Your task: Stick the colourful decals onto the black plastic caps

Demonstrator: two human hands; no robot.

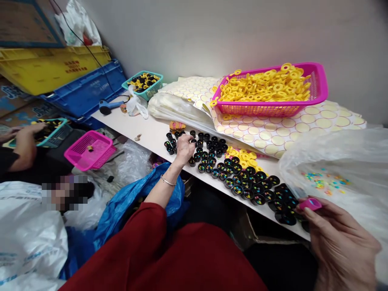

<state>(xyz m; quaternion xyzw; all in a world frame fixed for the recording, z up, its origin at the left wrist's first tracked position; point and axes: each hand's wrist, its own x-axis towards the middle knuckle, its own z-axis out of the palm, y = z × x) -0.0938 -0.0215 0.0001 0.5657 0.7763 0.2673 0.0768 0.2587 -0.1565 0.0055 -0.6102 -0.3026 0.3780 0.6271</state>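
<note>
Pinching, right hand (344, 240): small pink cup (312, 204), between closed fingers.
Left hand (185, 149): over black cups (237, 192); cannot tell finger opening or grip.

Head view: the only one, wide, worn on the person's head, looking forward and down.
Red garment (200, 258): fills the bottom centre, close below the lens.
Bench (127, 125): crosses obliquely, upper left to lower right.
Black cups (237, 190): mid-range, seen from above into their open tops.
Grey wall (212, 36): faced beyond the bench.
</note>
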